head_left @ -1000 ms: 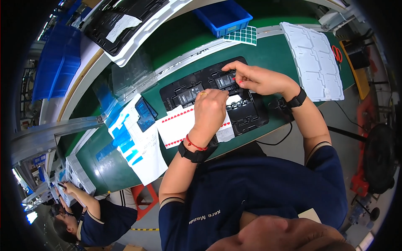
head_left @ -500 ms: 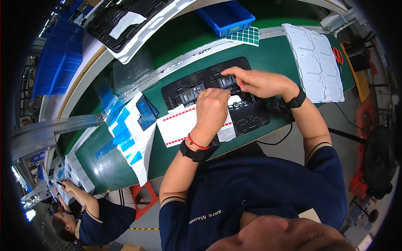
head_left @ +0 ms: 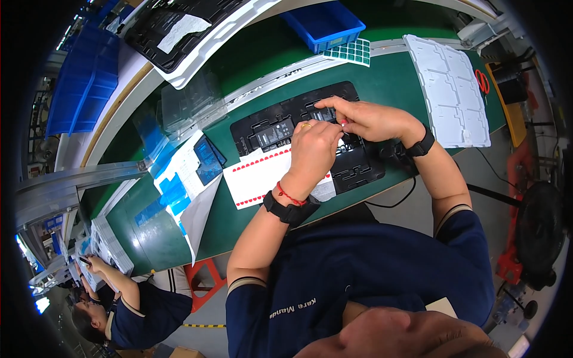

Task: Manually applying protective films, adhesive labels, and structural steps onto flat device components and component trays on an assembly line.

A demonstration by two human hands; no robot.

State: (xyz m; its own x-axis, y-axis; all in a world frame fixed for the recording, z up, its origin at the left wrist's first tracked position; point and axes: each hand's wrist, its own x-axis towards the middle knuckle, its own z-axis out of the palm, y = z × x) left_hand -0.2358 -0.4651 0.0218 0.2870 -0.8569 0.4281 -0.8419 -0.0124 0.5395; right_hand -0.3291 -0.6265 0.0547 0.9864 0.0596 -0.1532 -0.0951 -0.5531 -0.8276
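Note:
A black moulded tray [head_left: 253, 122] lies on the green bench with flat battery packs [head_left: 276, 134] set in its pockets. My left hand [head_left: 313, 152] is closed over the tray's front middle, fingertips pinched together beside the thumb of my right hand. My right hand [head_left: 379, 121] rests over the tray's right half, its index finger stretched onto a battery pack [head_left: 324, 116] and its thumb and other fingers drawn together. A small red spot shows at the meeting fingertips; what they pinch cannot be made out. Below my left hand lies a white sheet [head_left: 256, 179] with rows of red half-round stickers.
Left of the tray lie papers with blue film [head_left: 173, 194] and a dark blue flat piece [head_left: 209, 161]. A blue bin [head_left: 325, 33] and a green-celled sheet [head_left: 355, 52] sit behind. White trays [head_left: 453, 89] and red scissors [head_left: 481, 82] are at right. Another person [head_left: 149, 310] works at left.
My left hand has moved to the right and slightly up, so its fingertips meet those of my right hand. My right hand has hardly moved. The paper at left has shifted a little.

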